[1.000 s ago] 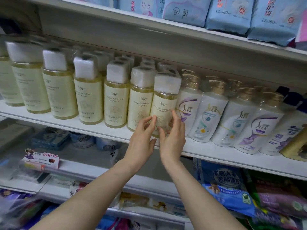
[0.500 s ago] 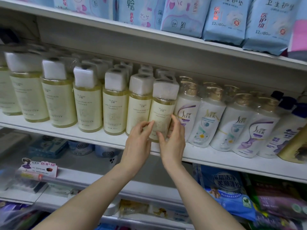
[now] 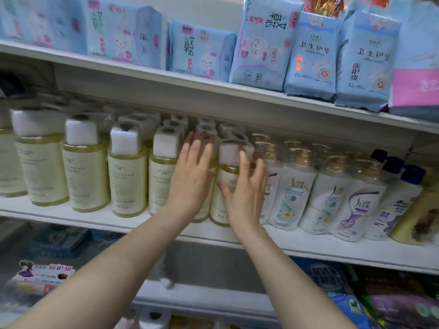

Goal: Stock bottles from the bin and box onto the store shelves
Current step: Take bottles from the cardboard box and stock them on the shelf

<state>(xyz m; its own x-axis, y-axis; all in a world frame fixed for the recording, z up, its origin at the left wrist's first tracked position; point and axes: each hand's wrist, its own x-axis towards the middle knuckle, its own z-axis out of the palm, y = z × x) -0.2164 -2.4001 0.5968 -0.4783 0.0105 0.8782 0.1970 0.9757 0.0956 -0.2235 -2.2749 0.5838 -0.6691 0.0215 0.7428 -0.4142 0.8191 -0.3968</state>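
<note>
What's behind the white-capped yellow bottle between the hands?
A row of white square caps shows behind the clear yellow bottle; those bottles' bodies are hidden by it and the right hand.

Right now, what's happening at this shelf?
A person is stocking the middle shelf by hand. The left hand lies flat, fingers straight, against the row of yellow bottles. The right hand touches the last yellow bottle in that row, thumb across its front, beside the white pump bottles. The bottles stand on the shelf; neither hand carries one.
</note>
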